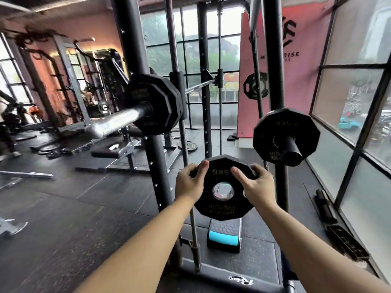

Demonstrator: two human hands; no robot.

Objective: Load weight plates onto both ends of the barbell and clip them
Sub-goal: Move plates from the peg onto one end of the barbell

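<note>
From the head camera, both hands hold one black 5 kg weight plate (224, 188) out in front of the person. The plate stands up on its edge, with its flat face turned to the camera, and its writing reads upside down. The left hand (191, 183) grips the plate's left rim, with the thumb lying on the front face near the top. The right hand (257, 186) grips the right rim, with its thumb also on the front. Both hands are curled round the plate, not spread flat.

Up and to the left of the left hand is the barbell (118, 121). Its shiny sleeve sticks out toward the camera, and black loaded plates (153, 104) already sit on it, pushed up close to the rack post (135, 49).

Just above and to the right of the right hand is a storage peg (293, 150) on another post, with a second 5 kg plate (266, 132) hanging on it.

Below both hands, on the dark floor, sits a black step with a blue band (224, 235). Well off to the right of the right hand is a big window (349, 92).
</note>
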